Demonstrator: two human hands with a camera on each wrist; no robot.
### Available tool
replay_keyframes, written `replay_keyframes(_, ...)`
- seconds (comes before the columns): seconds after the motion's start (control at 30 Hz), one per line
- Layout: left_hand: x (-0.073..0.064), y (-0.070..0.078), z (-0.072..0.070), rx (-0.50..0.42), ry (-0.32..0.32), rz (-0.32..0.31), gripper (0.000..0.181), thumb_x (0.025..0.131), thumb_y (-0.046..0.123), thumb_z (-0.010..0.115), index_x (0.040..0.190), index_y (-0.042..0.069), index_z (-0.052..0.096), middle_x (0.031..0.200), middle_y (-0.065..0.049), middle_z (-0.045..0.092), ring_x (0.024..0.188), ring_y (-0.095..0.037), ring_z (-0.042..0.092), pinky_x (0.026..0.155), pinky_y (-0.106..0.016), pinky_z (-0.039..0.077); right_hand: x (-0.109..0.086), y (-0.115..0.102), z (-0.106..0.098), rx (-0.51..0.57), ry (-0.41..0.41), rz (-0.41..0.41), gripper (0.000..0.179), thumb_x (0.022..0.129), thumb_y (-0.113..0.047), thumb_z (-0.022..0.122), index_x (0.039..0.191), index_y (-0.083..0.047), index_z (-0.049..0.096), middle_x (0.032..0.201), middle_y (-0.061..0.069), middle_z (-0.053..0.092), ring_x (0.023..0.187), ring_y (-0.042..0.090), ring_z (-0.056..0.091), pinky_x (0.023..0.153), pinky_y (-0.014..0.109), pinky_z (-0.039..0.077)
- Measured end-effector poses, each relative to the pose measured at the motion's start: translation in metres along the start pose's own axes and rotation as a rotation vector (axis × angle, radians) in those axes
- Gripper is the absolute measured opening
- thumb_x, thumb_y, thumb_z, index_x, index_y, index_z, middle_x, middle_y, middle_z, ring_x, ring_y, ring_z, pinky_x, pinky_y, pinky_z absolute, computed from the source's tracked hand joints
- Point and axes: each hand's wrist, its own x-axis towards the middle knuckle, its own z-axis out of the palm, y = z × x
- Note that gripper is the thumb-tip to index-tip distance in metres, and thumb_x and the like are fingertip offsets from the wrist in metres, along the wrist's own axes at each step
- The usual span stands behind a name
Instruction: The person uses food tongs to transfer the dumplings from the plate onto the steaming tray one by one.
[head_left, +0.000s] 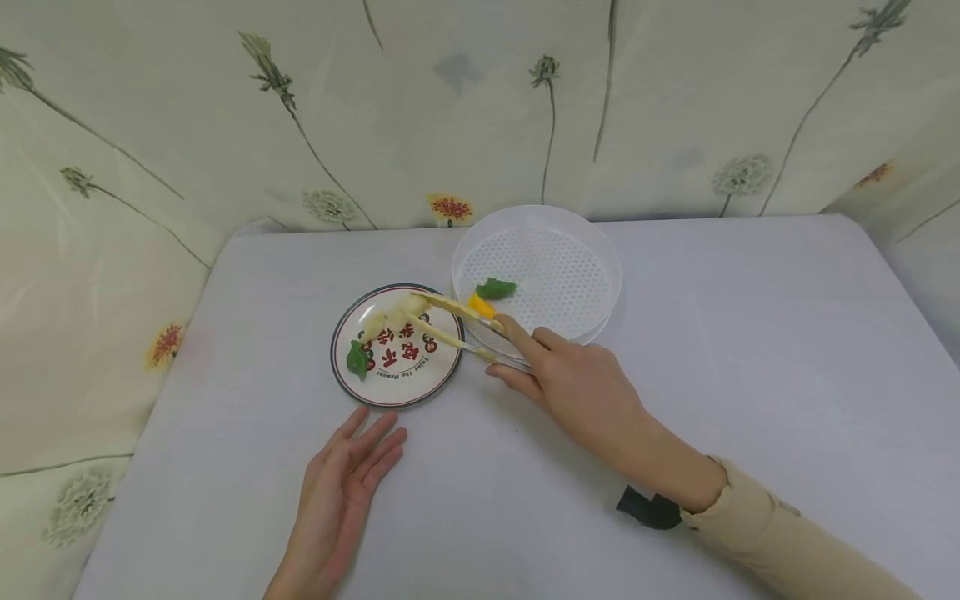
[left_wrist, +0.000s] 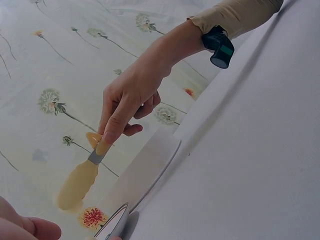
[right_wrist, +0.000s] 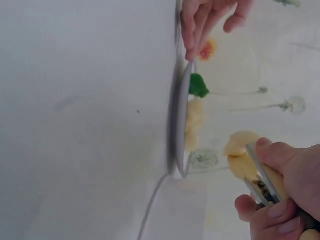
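Note:
My right hand (head_left: 581,387) grips a pair of tongs (head_left: 442,337) with cream-coloured tips, which reach left over the plate. A pale yellow lump (right_wrist: 241,142) sits between the tong tips, above the plate. On the round white plate (head_left: 420,392), with red lettering and a dark rim, lie pale lumps (head_left: 375,323) and a green leafy piece (head_left: 357,359). At the plate's near edge is my left hand (head_left: 337,479), its fingers extended and holding nothing. In the right wrist view its fingertip meets the rim.
A round white perforated basket (head_left: 573,283) stands behind and right of the plate. In it lies a green piece (head_left: 496,289); a bright yellow piece (head_left: 480,305) shows by its left side, partly behind the tongs. A flower-patterned cloth (head_left: 487,125) hangs behind the white table (head_left: 750,350).

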Motion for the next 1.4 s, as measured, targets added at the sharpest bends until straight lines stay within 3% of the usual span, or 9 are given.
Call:
replay_keyframes(0.23,-0.001,0.001,0.0,-0.004,0.008,-0.013,0.062,0.115,0.021,0.037,0.173,0.01,0.016,0.168,-0.017,0.046,0.137,-0.017,0.066,0.116,-0.024,0.056,0.001,0.012,-0.007,-0.029,-0.002,0.067,0.064,0.101,-0.049,0.071,0.155,-0.017,0.058,0.079,0.006,0.063,0.057,0.015,0.046,0.045,0.026,0.038)
replay_keyframes(0.47,-0.001,0.002,0.0,0.004,0.012,-0.009,0.062,0.115,0.021,0.037,0.173,0.011,0.017,0.168,-0.016,0.047,0.136,-0.016,0.067,0.115,-0.024,0.056,0.001,0.021,-0.006,-0.046,0.051,0.094,0.061,0.102,-0.047,0.071,0.152,-0.013,0.06,0.08,0.008,0.065,0.057,0.019,0.053,0.044,0.035,0.046)
replay_keyframes(0.8,-0.001,0.002,0.003,-0.007,0.024,-0.031,0.063,0.114,0.02,0.038,0.173,0.011,0.017,0.168,-0.016,0.047,0.137,-0.017,0.066,0.115,-0.025,0.056,0.005,0.033,-0.003,-0.052,0.02,0.169,0.062,0.103,-0.047,0.069,0.152,-0.011,0.059,0.079,0.012,0.064,0.051,0.022,0.046,0.041,0.031,0.036)
replay_keyframes(1.4,-0.001,0.002,0.002,-0.008,-0.004,-0.005,0.063,0.115,0.022,0.037,0.173,0.011,0.014,0.169,-0.017,0.045,0.139,-0.018,0.065,0.116,-0.024,0.056,0.006,0.032,-0.005,-0.036,-0.006,0.189,0.069,0.103,-0.053,0.068,0.157,-0.013,0.052,0.08,0.01,0.062,0.051,0.021,0.043,0.042,0.028,0.032)
